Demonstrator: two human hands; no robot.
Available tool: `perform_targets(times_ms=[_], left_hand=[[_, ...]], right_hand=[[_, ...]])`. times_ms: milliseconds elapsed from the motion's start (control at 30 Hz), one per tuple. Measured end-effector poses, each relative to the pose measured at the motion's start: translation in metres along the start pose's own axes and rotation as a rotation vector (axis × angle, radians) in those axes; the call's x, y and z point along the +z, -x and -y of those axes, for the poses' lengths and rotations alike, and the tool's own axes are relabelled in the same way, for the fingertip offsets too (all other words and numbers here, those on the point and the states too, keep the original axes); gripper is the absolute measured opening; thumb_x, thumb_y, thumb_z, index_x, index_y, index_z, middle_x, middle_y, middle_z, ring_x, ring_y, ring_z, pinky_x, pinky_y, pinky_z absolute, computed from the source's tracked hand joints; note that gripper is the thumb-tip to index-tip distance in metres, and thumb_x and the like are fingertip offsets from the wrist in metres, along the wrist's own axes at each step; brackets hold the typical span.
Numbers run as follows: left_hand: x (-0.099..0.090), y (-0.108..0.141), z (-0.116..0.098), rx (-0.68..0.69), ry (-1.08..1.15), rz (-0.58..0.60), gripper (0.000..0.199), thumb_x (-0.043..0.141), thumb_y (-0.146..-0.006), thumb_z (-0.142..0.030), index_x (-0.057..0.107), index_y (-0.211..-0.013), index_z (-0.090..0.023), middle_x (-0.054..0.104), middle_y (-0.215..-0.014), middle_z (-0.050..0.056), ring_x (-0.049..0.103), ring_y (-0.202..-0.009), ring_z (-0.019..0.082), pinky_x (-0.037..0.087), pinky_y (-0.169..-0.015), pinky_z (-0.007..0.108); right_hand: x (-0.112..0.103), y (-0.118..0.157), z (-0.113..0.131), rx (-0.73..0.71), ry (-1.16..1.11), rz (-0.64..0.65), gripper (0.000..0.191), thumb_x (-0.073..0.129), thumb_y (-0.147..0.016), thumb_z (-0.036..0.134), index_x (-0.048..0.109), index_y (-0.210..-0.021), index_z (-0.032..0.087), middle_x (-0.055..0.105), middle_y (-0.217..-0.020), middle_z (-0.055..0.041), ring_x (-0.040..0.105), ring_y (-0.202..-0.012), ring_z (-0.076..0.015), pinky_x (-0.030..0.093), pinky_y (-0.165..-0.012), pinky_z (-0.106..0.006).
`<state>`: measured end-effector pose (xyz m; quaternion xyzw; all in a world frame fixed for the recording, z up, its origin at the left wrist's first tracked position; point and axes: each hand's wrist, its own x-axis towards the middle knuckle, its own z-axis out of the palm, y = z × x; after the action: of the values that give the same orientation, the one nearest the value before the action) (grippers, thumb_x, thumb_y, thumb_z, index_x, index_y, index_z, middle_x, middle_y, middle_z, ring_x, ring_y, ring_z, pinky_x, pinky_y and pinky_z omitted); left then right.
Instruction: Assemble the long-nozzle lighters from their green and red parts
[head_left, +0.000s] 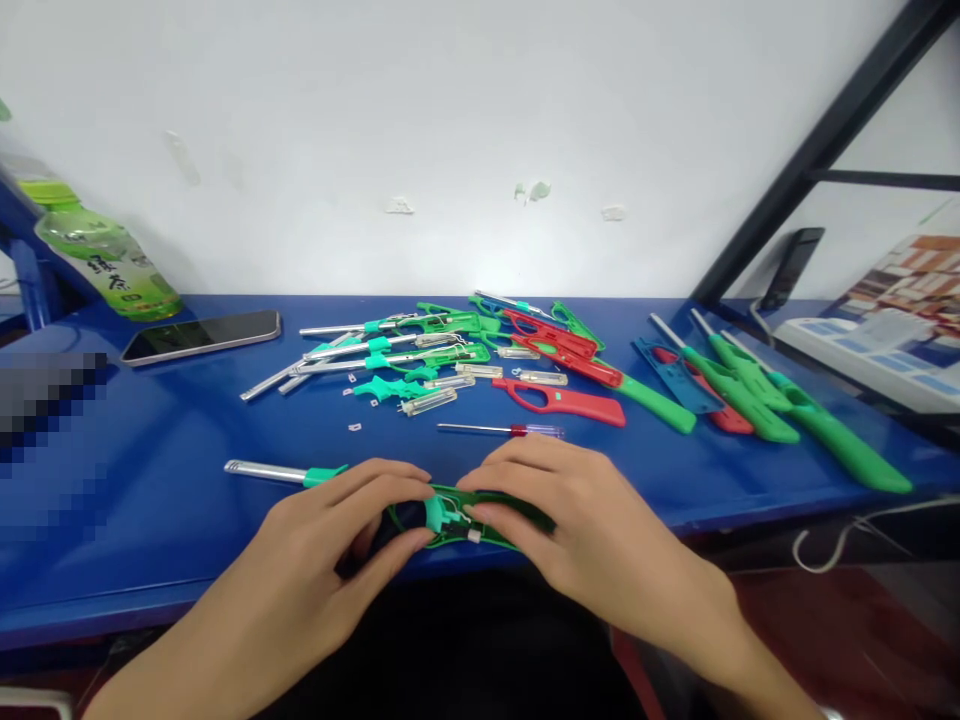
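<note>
Table left: bottle behind phone | centre: screwdriver between lighter parts and held lighter | right: lighters

I am standing in what is looking like a small workshop, or at least a corner for hand assembly. A long blue table is serving as the bench, and behind it a white wall is showing chipped patches. Opened red handle shells, metal tubes and small clear tanks, apparently from gas lighters, are lying about loosely. A screwdriver is lying in front of them. To one side, a drink bottle and a phone are resting.
</note>
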<state>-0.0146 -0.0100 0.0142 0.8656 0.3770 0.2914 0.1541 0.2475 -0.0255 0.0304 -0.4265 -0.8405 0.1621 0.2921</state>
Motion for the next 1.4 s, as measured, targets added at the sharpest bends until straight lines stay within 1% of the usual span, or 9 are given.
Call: perform_targets(times_ms=[133, 300, 367, 467, 600, 833, 967, 1167, 1400], left_hand=[[0.000, 0.000, 0.001, -0.018, 0.011, 0.030, 0.016, 0.065, -0.108, -0.037, 0.071, -0.122, -0.034, 0.076, -0.120, -0.002, 0.055, -0.058, 0.007, 0.054, -0.060, 0.019], [0.000, 0.001, 0.002, -0.037, 0.039, 0.061, 0.017, 0.065, -0.108, -0.035, 0.070, -0.124, -0.034, 0.075, -0.123, -0.001, 0.058, -0.062, 0.007, 0.053, -0.060, 0.019], [0.000, 0.001, 0.002, -0.038, 0.054, 0.065, 0.017, 0.065, -0.108, -0.034, 0.071, -0.123, -0.034, 0.075, -0.123, -0.001, 0.057, -0.061, 0.007, 0.052, -0.059, 0.019], [-0.001, 0.000, 0.002, -0.037, 0.078, 0.067, 0.016, 0.064, -0.108, -0.034, 0.073, -0.121, -0.032, 0.076, -0.123, 0.001, 0.059, -0.062, 0.009, 0.053, -0.059, 0.021], [0.000, 0.000, 0.003, -0.042, 0.083, 0.071, 0.018, 0.064, -0.108, -0.036, 0.073, -0.123, -0.030, 0.076, -0.125, 0.003, 0.062, -0.065, 0.010, 0.054, -0.061, 0.022], [0.001, 0.003, 0.003, -0.028, 0.092, 0.048, 0.017, 0.066, -0.107, -0.032, 0.072, -0.123, -0.032, 0.076, -0.122, -0.001, 0.059, -0.061, 0.008, 0.053, -0.061, 0.022], [0.001, 0.002, 0.002, -0.029, 0.094, 0.056, 0.016, 0.066, -0.107, -0.031, 0.072, -0.122, -0.032, 0.075, -0.124, -0.001, 0.058, -0.061, 0.007, 0.052, -0.060, 0.021], [0.002, 0.001, 0.003, -0.021, 0.084, 0.059, 0.018, 0.064, -0.108, -0.032, 0.072, -0.124, -0.031, 0.075, -0.122, -0.001, 0.060, -0.063, 0.007, 0.054, -0.063, 0.022], [0.001, 0.000, 0.003, -0.039, 0.101, 0.068, 0.015, 0.065, -0.108, -0.034, 0.073, -0.121, -0.030, 0.075, -0.117, 0.000, 0.059, -0.062, 0.008, 0.054, -0.062, 0.022]], right_hand=[[-0.004, -0.012, 0.002, 0.022, 0.015, 0.047, 0.015, 0.070, -0.108, 0.030, 0.082, -0.115, 0.024, 0.083, -0.110, 0.0003, 0.076, -0.099, -0.0198, 0.054, -0.091, -0.032], [-0.017, -0.027, 0.004, 0.038, -0.026, 0.212, 0.019, 0.067, -0.106, 0.020, 0.085, -0.113, 0.026, 0.085, -0.107, 0.0015, 0.077, -0.097, -0.0188, 0.053, -0.084, -0.030], [-0.021, -0.032, 0.003, 0.061, -0.024, 0.245, 0.019, 0.069, -0.104, 0.020, 0.086, -0.110, 0.026, 0.086, -0.106, 0.0013, 0.078, -0.095, -0.0193, 0.053, -0.081, -0.030], [-0.021, -0.036, 0.000, 0.079, -0.026, 0.262, 0.014, 0.075, -0.100, 0.022, 0.086, -0.106, 0.027, 0.086, -0.104, 0.0003, 0.079, -0.092, -0.0197, 0.054, -0.079, -0.030], [-0.018, -0.039, -0.002, 0.096, -0.065, 0.265, 0.015, 0.078, -0.096, 0.018, 0.086, -0.106, 0.026, 0.086, -0.096, 0.0014, 0.079, -0.083, -0.0171, 0.054, -0.073, -0.028], [-0.018, -0.047, 0.001, 0.105, -0.080, 0.289, 0.010, 0.079, -0.096, 0.015, 0.085, -0.096, 0.024, 0.083, -0.083, 0.0029, 0.076, -0.073, -0.0142, 0.051, -0.065, -0.025], [-0.018, -0.045, 0.006, 0.026, 0.075, 0.268, 0.010, 0.079, -0.096, 0.015, 0.083, -0.093, 0.024, 0.081, -0.081, 0.0029, 0.075, -0.075, -0.0155, 0.045, -0.065, -0.028], [-0.021, -0.044, 0.016, -0.176, 0.404, 0.351, 0.021, 0.068, -0.101, 0.015, 0.074, -0.082, 0.019, 0.076, -0.075, -0.0032, 0.071, -0.069, -0.0194, 0.033, -0.057, -0.034], [-0.023, -0.051, 0.019, -0.248, 0.480, 0.397, 0.023, 0.069, -0.098, 0.016, 0.073, -0.075, 0.019, 0.075, -0.072, -0.0035, 0.068, -0.062, -0.0181, 0.024, -0.053, -0.035]])
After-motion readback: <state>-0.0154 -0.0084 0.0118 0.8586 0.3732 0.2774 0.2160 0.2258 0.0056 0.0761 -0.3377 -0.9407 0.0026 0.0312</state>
